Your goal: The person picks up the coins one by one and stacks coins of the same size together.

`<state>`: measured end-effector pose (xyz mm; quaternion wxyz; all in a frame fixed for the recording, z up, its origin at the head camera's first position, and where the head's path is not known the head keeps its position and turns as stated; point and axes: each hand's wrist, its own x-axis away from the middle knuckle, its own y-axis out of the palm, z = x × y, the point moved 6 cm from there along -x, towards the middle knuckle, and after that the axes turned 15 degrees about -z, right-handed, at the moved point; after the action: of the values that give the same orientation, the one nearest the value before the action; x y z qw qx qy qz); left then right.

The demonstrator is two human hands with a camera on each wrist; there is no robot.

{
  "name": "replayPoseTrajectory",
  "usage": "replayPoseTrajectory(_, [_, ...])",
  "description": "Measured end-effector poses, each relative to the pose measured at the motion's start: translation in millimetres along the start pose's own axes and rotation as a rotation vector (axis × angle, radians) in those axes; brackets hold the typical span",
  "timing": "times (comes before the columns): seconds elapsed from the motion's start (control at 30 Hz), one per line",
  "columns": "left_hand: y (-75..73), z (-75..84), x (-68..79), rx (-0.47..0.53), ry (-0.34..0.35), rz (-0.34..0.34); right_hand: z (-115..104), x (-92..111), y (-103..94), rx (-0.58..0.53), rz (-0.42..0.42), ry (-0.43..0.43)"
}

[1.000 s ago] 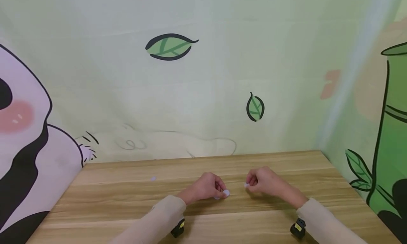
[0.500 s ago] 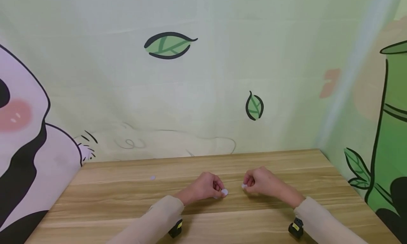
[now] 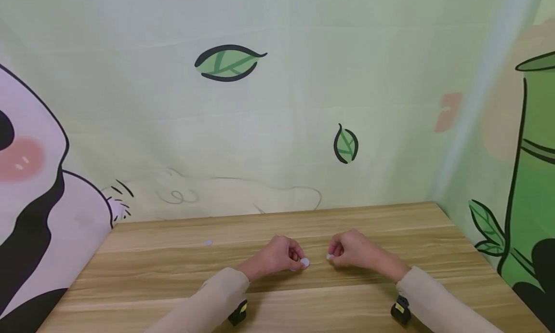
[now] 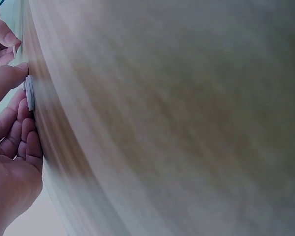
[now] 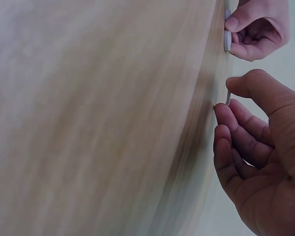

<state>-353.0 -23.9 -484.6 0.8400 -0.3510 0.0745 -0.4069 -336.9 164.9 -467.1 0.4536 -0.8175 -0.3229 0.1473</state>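
Note:
Near the middle of the wooden table, my left hand [image 3: 277,257] holds a small round white disc [image 3: 305,262] between thumb and fingers, low at the tabletop. In the left wrist view the white disc [image 4: 30,93] looks like a short stack, but its layers are hard to count. To the right, my right hand [image 3: 356,250] pinches another thin white disc [image 3: 330,257] between thumb and fingertip. Seen edge-on in the right wrist view, that thin disc [image 5: 228,98] is just off the wood. A small gap separates the two hands.
One more pale disc [image 3: 208,242] lies flat on the table [image 3: 165,275], left of the left hand. Behind the table's far edge stands a printed backdrop [image 3: 277,130] with leaves and a panda. Black wrist cameras sit below both sleeves.
My right hand has slid left with its disc, narrowing the gap to the left hand. The left hand keeps nearly the same place; the view has shifted slightly.

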Motion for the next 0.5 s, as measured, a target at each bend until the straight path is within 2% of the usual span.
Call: replayPoseTrajectory(0.5, [-0.8,-1.9,1.3,0.002,-0.026,-0.011,-9,-11,11.4,-0.03,-0.053,-0.052])
